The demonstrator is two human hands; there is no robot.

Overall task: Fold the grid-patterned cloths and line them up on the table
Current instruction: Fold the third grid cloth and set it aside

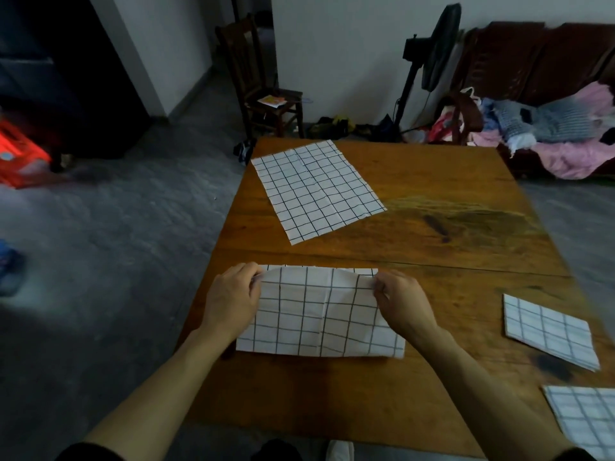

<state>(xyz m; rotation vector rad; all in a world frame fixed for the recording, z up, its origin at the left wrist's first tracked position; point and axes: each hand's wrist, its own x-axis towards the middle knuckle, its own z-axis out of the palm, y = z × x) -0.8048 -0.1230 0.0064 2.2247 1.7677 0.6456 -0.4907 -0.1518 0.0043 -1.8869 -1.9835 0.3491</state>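
A white cloth with a black grid (319,314) lies folded in half on the wooden table (432,247) in front of me. My left hand (233,297) pinches its upper layer at the far left corner. My right hand (402,301) pinches the same layer at the far right corner, and that edge is lifted slightly. A second grid cloth (316,191) lies flat and unfolded at the table's far left. Two folded grid cloths lie at the right: one (549,331) near the right edge, another (585,420) at the near right corner, partly cut off.
A wooden chair (263,78) stands beyond the table's far edge. A standing fan (429,54) and a sofa piled with clothes (549,128) are at the back right. Grey floor lies to the left, with a red object (20,154) on it.
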